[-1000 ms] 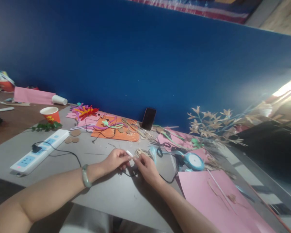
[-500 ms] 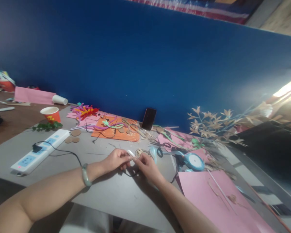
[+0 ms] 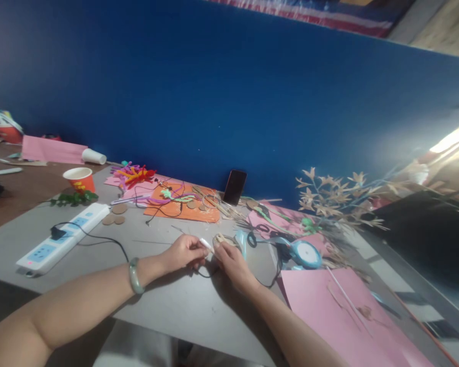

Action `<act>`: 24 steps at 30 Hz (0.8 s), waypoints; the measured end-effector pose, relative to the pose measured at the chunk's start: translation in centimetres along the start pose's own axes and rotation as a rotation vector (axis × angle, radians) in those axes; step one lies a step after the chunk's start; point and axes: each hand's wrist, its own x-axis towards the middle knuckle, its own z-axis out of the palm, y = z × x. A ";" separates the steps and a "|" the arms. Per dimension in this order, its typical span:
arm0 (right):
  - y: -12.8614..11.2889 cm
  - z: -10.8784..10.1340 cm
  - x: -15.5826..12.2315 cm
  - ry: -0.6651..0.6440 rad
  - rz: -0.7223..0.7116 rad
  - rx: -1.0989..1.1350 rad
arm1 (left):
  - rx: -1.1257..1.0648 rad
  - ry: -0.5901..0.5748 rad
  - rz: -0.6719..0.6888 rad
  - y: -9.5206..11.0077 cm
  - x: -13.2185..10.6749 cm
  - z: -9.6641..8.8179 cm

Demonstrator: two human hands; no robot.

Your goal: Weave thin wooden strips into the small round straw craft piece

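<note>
A plain, deep-blue wall (image 3: 214, 102) stretches across the view, its top edge slanting down to the right, where a red, white and blue striped banner (image 3: 309, 14) shows above it. In front stands a grey table (image 3: 164, 318), with a brown tabletop (image 3: 26, 186) at far left; at far right, a bright light (image 3: 453, 136) glares.

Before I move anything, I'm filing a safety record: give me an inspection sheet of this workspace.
Surface: flat grey tabletop, strewn with craft materials.
Things in hand: small slim white piece, material unclear.
Clutter: orange rectangular sheet, large pink paper sheet, round blue ribbon spool.
Hands: left hand pinches the white piece; right hand close beside its end, grip unclear.
Cables: thin black cable, plugged into long white power strip, disappears at the left forearm.
Surroundings: tall blue wall panel behind.
</note>
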 end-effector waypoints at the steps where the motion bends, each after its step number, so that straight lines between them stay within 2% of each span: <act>1: 0.0 0.0 0.0 -0.010 0.006 0.015 | -0.009 0.004 -0.012 0.1 0.0 0.0; 6: -0.3 0.0 0.0 -0.016 0.026 0.063 | -0.007 0.023 -0.019 0.1 0.1 0.0; 10: -0.5 0.0 -0.3 -0.072 0.038 0.069 | -0.027 0.017 -0.031 -0.1 0.1 0.0; 17: -0.4 0.1 -0.4 -0.063 -0.006 0.009 | -0.008 -0.004 -0.024 0.0 0.1 -0.1; 24: -1.1 -0.1 -0.6 -0.010 -0.059 -0.148 | 0.032 -0.039 -0.026 0.1 0.1 -0.2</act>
